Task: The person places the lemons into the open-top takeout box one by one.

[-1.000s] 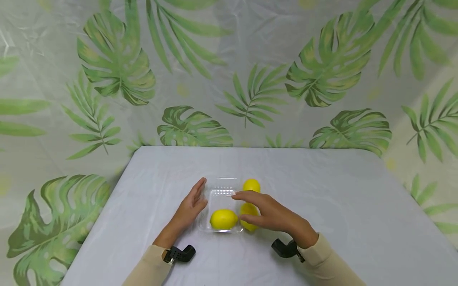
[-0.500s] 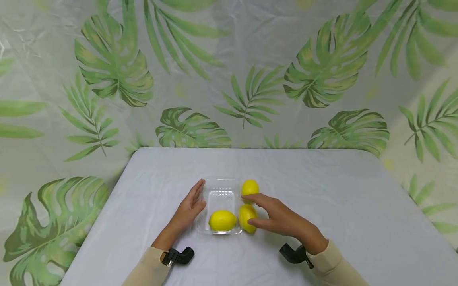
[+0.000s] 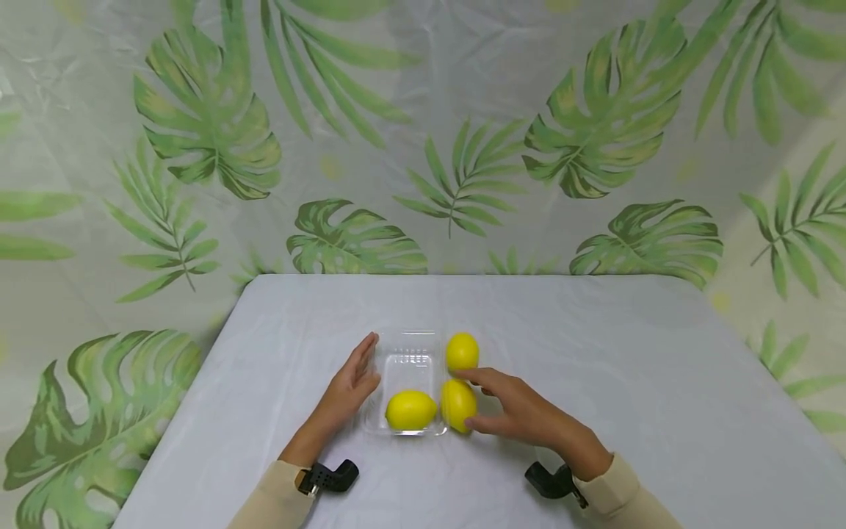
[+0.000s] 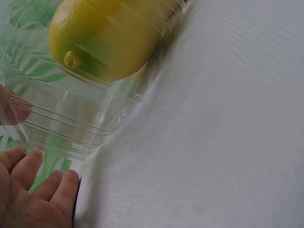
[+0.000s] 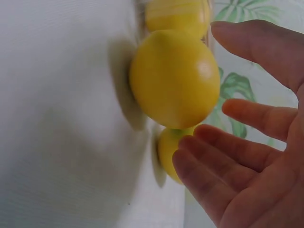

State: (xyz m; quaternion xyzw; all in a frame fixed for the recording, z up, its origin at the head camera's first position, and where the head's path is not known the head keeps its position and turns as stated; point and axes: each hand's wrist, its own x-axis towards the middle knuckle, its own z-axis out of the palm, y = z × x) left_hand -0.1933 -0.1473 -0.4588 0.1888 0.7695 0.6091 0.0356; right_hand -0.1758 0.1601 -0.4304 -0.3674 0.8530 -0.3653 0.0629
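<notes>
A clear plastic container (image 3: 407, 371) sits mid-table with a yellow lemon (image 3: 411, 410) lying in its near end. My left hand (image 3: 346, 386) is along the container's left side, fingers extended; the left wrist view shows its fingertips (image 4: 34, 159) right at the clear wall. Just outside the right wall lies a second lemon (image 3: 457, 413), and a third lemon (image 3: 463, 350) lies farther back. Thumb and fingers spread, my right hand (image 3: 529, 415) is at the second lemon. In the right wrist view, that lemon (image 5: 173, 78) is in front of the parted, empty fingers.
A white cloth covers the table (image 3: 595, 330). Behind it hangs a leaf-patterned backdrop (image 3: 476, 88). Black wrist cameras (image 3: 333, 476) are strapped at both cuffs, low over the cloth.
My right hand has drawn back to the right and toward me, from over the container's edge to beside the second lemon. The left hand and container have hardly moved.
</notes>
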